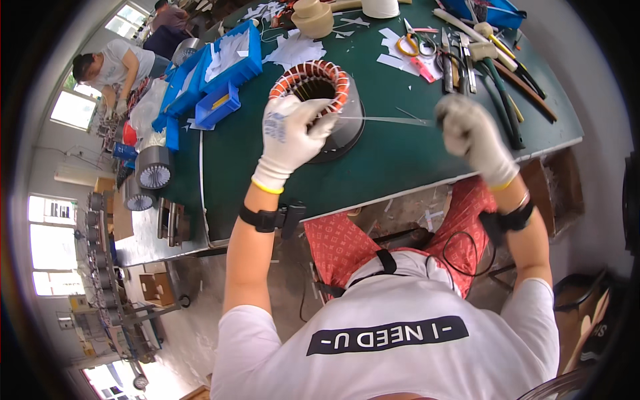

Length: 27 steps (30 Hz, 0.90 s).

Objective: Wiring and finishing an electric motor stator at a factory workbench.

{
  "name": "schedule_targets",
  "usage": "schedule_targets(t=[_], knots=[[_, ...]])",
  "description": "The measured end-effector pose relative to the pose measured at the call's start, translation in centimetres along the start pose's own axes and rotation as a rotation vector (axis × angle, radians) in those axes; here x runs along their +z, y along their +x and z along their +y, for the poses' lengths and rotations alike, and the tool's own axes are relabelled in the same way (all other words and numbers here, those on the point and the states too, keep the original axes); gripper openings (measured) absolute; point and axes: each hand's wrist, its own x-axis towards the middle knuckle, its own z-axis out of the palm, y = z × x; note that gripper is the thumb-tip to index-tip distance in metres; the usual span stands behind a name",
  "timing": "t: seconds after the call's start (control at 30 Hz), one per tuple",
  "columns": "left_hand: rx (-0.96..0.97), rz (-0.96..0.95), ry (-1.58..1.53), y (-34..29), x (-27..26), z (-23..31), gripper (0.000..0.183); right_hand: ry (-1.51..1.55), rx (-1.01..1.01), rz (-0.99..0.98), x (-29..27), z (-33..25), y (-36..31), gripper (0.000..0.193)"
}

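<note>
A motor stator stands upright on the green table, its grey body topped by a ring of orange-and-copper windings bound with white lacing. My left hand, in a white glove with a yellow cuff, grips the near left side of the winding ring, thumb and fingers at its edge. From the stator a thin white lacing cord runs taut to the right. My right hand, gloved alike and blurred by motion, is closed on the cord's far end, above the table. Its fingertips are partly smeared.
Scissors, a pink item, knives and mallets lie at the far right. Blue bins with white paper slips stand at the left, beside more stators. A co-worker bends over work at the far left.
</note>
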Motion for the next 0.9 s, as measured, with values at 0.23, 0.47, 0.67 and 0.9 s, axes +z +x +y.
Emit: schedule_targets(t=[0.23,0.47,0.67,0.9], knots=[[-0.113,-0.125,-0.047,0.1,0.3,-0.8,0.032,-0.876,-0.098,0.317,7.1,0.9,2.8,0.047],[-0.136,-0.023,-0.055,0.1,1.1,0.1,0.024,-0.715,-0.356,-0.087,11.9,-1.8,2.7,0.021],[0.018,0.089,0.086,-0.9,1.8,-0.6,0.022,0.775,0.071,-0.287,12.5,4.1,4.3,0.036],[0.072,0.137,0.032,0.4,1.0,-0.3,0.032,-0.362,-0.235,-0.145,16.1,3.2,1.9,0.023]])
